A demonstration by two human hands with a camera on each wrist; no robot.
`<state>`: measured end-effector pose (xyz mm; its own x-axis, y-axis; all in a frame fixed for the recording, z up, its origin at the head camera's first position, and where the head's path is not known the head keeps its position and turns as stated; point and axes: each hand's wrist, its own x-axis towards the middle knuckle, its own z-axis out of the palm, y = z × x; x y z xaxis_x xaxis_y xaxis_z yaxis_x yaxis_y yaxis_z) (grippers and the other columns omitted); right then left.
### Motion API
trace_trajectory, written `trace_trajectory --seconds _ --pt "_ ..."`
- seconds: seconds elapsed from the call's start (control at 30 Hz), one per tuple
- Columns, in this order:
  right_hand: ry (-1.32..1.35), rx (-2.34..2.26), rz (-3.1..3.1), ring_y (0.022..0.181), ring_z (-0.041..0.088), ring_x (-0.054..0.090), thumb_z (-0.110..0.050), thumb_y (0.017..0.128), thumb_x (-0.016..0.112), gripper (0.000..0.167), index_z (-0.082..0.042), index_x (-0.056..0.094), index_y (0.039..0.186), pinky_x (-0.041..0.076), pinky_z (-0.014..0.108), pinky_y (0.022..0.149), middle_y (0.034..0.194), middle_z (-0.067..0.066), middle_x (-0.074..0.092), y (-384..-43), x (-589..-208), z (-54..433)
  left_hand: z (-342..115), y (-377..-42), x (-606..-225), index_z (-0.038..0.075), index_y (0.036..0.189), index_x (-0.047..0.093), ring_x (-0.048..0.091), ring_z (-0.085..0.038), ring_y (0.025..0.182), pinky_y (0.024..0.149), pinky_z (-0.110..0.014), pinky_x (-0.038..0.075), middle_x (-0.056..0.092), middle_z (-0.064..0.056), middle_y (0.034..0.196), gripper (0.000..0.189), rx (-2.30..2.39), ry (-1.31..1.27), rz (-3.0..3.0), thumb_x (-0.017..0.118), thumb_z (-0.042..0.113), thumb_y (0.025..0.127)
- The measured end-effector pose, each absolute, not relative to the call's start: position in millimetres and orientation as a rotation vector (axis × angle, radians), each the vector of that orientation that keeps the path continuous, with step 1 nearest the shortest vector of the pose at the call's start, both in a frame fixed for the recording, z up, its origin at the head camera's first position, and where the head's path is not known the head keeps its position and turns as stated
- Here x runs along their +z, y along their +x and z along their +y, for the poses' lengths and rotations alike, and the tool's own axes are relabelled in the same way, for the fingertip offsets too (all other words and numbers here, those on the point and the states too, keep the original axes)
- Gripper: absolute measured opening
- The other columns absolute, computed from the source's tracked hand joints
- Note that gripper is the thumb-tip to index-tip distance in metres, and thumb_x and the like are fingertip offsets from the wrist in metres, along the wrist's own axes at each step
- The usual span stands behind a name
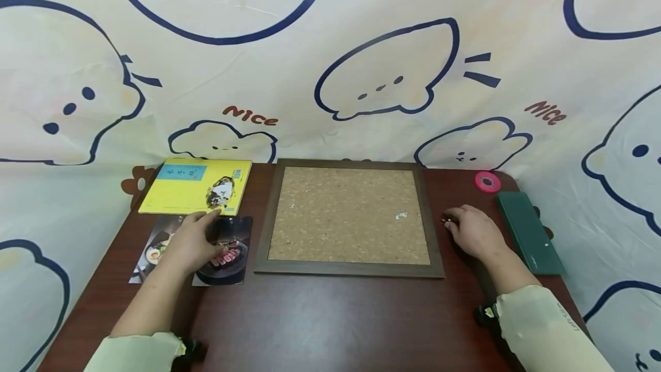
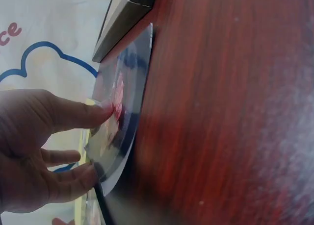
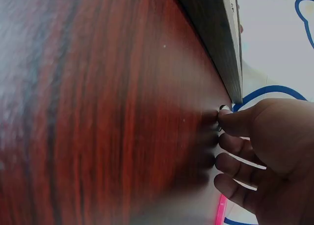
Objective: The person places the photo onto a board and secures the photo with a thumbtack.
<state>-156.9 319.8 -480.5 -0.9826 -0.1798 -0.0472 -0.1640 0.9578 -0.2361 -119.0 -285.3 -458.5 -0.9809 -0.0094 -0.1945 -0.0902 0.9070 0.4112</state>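
My left hand (image 1: 192, 243) is over a glossy photo of sliced meat on a dark plate (image 1: 234, 266). In the left wrist view, the thumb lies on the photo's face, fingers sit at its edge, and the photo (image 2: 128, 83) bows between them. A second food photo (image 1: 150, 251) lies partly under the left arm. Right of the framed cork board (image 1: 351, 217), my right hand (image 1: 475, 231) pinches a small shiny piece (image 1: 444, 220) at the fingertips, close to the tabletop. Fingers cover most of that piece, so its kind is unclear.
A yellow book (image 1: 181, 188) lies behind the photos. At the right are a pink ring-shaped roll (image 1: 488, 181) and a long green box (image 1: 531, 234). The brown table (image 1: 320, 320) meets a printed cloth backdrop (image 1: 289, 85) behind and at both sides.
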Motion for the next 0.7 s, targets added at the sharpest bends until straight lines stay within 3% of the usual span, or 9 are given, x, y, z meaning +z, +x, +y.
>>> trace_trajectory --seconds 0.23,0.47,0.7 --pt "-0.257 -0.406 3.062 0.107 0.043 0.065 -0.013 0.101 0.064 0.022 -0.002 0.073 0.119 0.05 0.062 0.094 0.113 0.02 0.069 -159 -482 318 -290 -117 -464 0.0 0.149 0.051 0.049 -0.058 0.123 0.093 -0.071 0.045 0.046 -0.037 0.142 0.078 0.7 -0.028 2.927 0.085 0.011 0.08" --pt "-0.241 -0.458 3.08 0.1 0.04 0.066 -0.009 0.101 0.065 0.012 -0.003 0.074 0.108 0.052 0.059 0.09 0.104 0.017 0.07 -160 -484 318 -296 -115 -470 0.0 0.142 0.058 0.062 -0.047 0.106 0.081 -0.061 0.053 0.057 -0.033 0.133 0.062 0.8 -0.025 2.988 0.08 0.003 0.084" --pt "-0.242 -0.491 3.08 0.099 0.04 0.067 -0.009 0.101 0.064 0.01 -0.005 0.073 0.106 0.052 0.06 0.089 0.103 0.016 0.071 -157 -481 317 -299 -116 -470 0.002 0.145 0.057 0.059 -0.055 0.118 0.083 -0.06 0.057 0.052 -0.035 0.141 0.057 0.946 -0.026 2.945 0.074 0.001 0.091"
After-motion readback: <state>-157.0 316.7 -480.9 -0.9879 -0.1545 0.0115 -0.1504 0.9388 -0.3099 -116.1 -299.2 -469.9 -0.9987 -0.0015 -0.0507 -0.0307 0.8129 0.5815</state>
